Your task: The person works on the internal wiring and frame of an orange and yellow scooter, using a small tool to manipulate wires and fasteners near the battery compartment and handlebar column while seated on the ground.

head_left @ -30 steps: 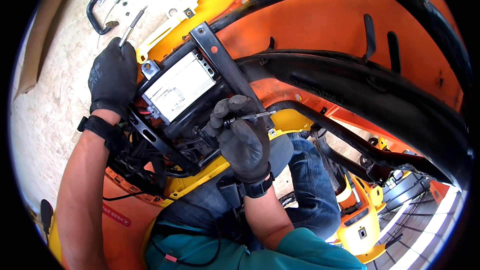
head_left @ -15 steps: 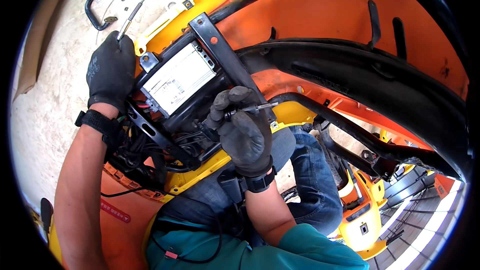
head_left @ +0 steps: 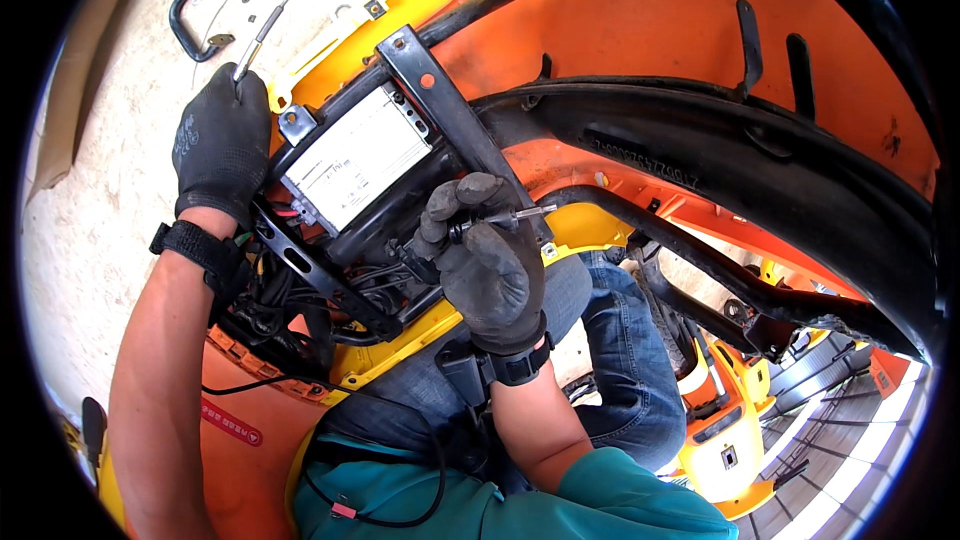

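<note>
My left hand (head_left: pixel 220 145), in a black glove, is closed at the far left. A slim rod-like tool (head_left: pixel 262 35), silver with a dark middle band and pointed end, sticks up from its fingers. Beside that hand, a silver box with a white label (head_left: pixel 358 160) is seated in the black frame (head_left: pixel 440 90). My gloved right hand (head_left: pixel 490 270) is over the frame just right of the box, fingers curled round a short dark rod with a silver tip (head_left: pixel 532 212). Its other end, among the fingers, is partly hidden.
Black cables (head_left: pixel 290 290) bunch below the box. An orange body panel (head_left: pixel 620 30) and black frame tubes (head_left: pixel 700 140) fill the right. On the pale floor at upper left lie a bent black handle (head_left: pixel 185 25) and small hardware. Yellow-orange machine parts (head_left: pixel 725 440) stand at lower right.
</note>
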A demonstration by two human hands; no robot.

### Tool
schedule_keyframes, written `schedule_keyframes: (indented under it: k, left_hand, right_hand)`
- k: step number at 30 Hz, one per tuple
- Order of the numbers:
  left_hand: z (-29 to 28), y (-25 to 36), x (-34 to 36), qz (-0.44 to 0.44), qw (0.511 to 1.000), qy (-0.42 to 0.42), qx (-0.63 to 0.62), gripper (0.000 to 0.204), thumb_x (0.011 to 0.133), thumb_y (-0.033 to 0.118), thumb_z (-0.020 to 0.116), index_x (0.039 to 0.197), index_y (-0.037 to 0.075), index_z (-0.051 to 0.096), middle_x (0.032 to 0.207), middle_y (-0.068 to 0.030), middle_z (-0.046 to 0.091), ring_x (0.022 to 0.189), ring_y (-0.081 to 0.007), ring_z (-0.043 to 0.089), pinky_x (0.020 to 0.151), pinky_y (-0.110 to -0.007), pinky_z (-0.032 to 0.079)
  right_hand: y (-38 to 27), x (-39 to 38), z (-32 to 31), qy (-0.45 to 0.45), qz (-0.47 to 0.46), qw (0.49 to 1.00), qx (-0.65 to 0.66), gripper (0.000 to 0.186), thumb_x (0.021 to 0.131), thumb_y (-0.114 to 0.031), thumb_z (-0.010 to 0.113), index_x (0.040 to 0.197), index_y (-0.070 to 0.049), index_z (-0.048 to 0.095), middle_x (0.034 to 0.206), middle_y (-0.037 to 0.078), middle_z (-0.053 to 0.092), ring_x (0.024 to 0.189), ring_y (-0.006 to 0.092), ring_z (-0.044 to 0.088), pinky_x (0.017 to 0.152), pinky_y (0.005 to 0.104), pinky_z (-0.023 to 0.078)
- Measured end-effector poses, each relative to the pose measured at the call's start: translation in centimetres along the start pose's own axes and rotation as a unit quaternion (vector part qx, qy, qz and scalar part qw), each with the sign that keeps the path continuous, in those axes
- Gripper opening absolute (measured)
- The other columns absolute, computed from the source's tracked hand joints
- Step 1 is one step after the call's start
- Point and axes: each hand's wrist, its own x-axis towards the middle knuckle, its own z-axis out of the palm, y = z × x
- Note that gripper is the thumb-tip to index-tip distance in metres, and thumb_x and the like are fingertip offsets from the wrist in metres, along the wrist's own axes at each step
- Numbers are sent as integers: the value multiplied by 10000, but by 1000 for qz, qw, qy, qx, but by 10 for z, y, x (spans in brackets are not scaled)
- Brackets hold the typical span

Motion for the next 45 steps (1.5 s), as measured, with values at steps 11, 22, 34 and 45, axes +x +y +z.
schedule_keyframes:
  k: [11, 22, 34, 45]
  left_hand:
    - [1, -1, -1, 9, 1000, 5, 1, 329, 952, 290, 443, 981, 22, 633, 888, -258, 666, 862, -428, 642, 782, -511, 480]
    - [0, 0, -1, 0, 1000, 7, -13, 329, 944, 305, 447, 968, 39, 638, 893, -246, 672, 865, -419, 646, 778, -505, 492]
    - [-3, 5, 0, -25, 999, -11, 26, 382, 944, 339, 436, 1022, 43, 665, 930, -225, 698, 913, -376, 676, 835, -465, 527]
    - [-12, 12, 0, -51, 996, -60, 44, 451, 952, 386, 408, 1146, 66, 659, 1117, -183, 685, 1048, -330, 656, 910, -437, 511]
  right_hand:
    - [-3, -1, 5, 15, -1, 1000, 0, 301, 925, -62, 582, 1219, -24, 529, 1131, 156, 567, 1004, 242, 591, 874, 389, 528]
    - [-1, -2, 5, 12, -4, 999, -32, 281, 947, -103, 573, 1219, -50, 524, 1137, 123, 591, 999, 199, 598, 854, 351, 517]
    - [-2, 0, 5, 10, 11, 1000, -12, 292, 910, -99, 603, 1195, -71, 547, 1086, 111, 611, 956, 199, 598, 810, 338, 521]
    - [-18, -22, 13, 46, -16, 993, -106, 196, 963, -102, 536, 1139, -20, 561, 1008, 115, 618, 861, 181, 591, 765, 312, 546]
